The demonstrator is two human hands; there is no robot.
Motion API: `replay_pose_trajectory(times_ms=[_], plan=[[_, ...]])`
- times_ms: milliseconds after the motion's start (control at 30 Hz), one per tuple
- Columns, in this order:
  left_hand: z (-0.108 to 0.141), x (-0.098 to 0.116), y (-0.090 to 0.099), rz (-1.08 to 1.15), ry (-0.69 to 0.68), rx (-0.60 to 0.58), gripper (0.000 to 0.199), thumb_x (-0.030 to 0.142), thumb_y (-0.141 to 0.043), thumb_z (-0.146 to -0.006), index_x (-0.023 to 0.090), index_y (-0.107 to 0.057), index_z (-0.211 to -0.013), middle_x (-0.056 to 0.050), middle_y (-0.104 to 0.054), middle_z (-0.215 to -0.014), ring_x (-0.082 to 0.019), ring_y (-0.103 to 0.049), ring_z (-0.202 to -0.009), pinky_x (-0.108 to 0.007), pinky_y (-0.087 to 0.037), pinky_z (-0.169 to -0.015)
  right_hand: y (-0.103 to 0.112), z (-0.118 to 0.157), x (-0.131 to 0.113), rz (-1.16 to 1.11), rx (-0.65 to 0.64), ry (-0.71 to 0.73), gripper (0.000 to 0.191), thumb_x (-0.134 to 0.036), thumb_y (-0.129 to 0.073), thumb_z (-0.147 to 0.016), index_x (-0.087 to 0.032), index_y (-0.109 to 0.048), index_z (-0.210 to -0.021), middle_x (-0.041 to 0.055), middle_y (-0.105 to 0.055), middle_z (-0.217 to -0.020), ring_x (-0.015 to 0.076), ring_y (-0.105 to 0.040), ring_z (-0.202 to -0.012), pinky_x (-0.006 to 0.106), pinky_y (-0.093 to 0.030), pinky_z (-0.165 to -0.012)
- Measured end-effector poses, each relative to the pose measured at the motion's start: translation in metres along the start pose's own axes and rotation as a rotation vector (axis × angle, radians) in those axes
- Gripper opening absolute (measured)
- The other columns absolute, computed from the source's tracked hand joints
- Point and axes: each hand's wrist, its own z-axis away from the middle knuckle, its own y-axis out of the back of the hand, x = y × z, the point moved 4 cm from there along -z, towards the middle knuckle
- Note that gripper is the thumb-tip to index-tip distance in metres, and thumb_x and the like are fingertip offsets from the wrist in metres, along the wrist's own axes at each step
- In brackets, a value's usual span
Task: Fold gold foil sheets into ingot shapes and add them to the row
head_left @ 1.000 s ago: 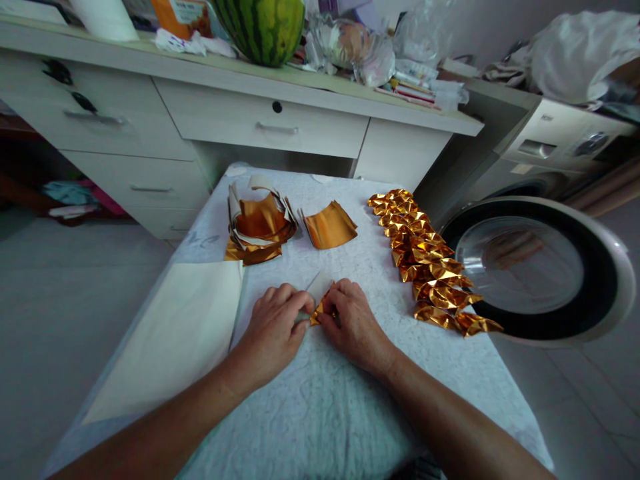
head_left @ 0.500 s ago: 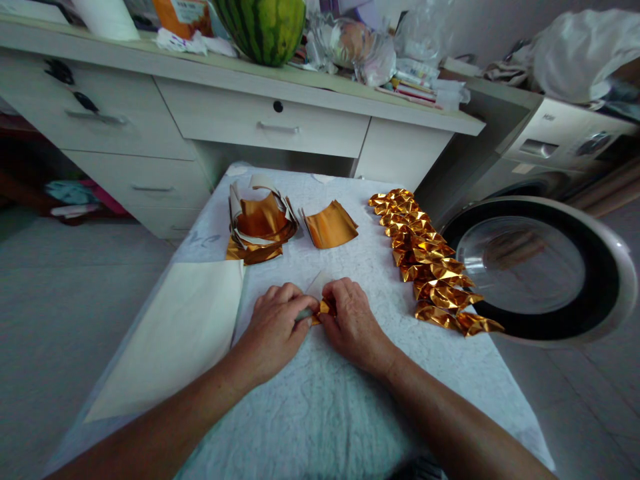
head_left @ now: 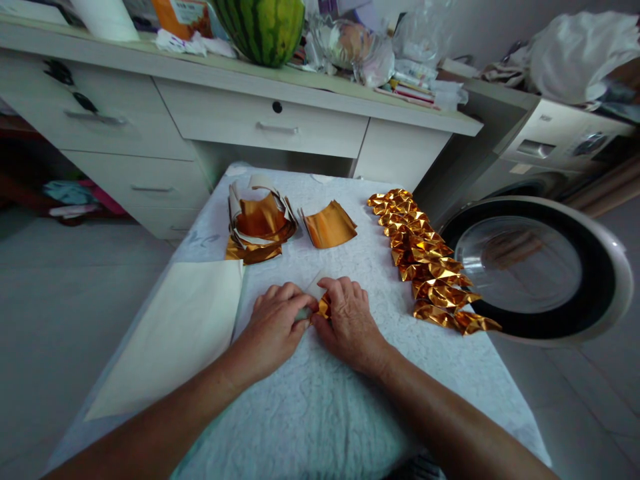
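Note:
Between my two hands, low over the cloth-covered table point(head_left: 320, 413), is a small sheet of gold foil paper point(head_left: 325, 305) with a pale underside, partly folded. My left hand point(head_left: 280, 319) pinches its left side, thumb and fingers together. My right hand point(head_left: 349, 320) is closed on the right side, fingers curled over the top and the thumb below. The fingers hide much of the fold. Beyond them lies a curved single gold sheet point(head_left: 331, 225), with a curled stack of gold sheets point(head_left: 260, 217) to its left. Folded gold foil pieces point(head_left: 425, 257) stand in rows at the right.
A large white sheet point(head_left: 175, 333) covers the table's left side. Behind the table stands a white drawer desk point(head_left: 230, 120) bearing a watermelon point(head_left: 263, 30) and plastic bags. At the right, a washing machine's round door point(head_left: 535, 270) hangs open close to the table edge.
My right hand has shifted slightly left, its fingers reaching further over the gold foil paper. My left hand stays almost in place. The stacks and folded pieces are unmoved.

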Motion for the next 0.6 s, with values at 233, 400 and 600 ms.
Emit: replay_pose_trajectory(times_ms=[233,400,600], plan=[[-0.001,0.000,0.002,0.003,-0.005,0.011,0.029,0.012,-0.054,-0.079,0.028,-0.065,-0.100,-0.002,-0.059,-0.101,-0.024,-0.050,-0.100,-0.040,-0.040,-0.087,0.005,0.002,0.005,0.000,-0.021,0.000,0.056,-0.023,-0.059,-0.082,-0.024,-0.043,-0.136,0.0101,-0.051,-0.111,0.0265,-0.045,-0.097,0.044,-0.038,-0.086],[0.000,-0.001,0.002,0.012,-0.002,0.021,0.029,0.013,-0.054,-0.079,0.029,-0.066,-0.100,-0.001,-0.059,-0.101,-0.023,-0.050,-0.098,-0.041,-0.040,-0.087,0.008,0.004,0.010,0.009,-0.038,0.001,0.062,-0.022,-0.058,-0.082,-0.025,-0.039,-0.141,0.0101,-0.050,-0.110,0.0265,-0.045,-0.097,0.045,-0.039,-0.086],[-0.001,0.000,0.002,0.012,0.005,-0.003,0.029,0.014,-0.053,-0.080,0.029,-0.066,-0.101,-0.002,-0.060,-0.102,-0.024,-0.050,-0.102,-0.041,-0.040,-0.089,0.011,0.003,0.013,-0.017,-0.089,-0.012,0.074,-0.015,-0.057,-0.079,-0.026,-0.031,-0.147,0.0096,-0.050,-0.111,0.0255,-0.045,-0.097,0.046,-0.038,-0.089]])
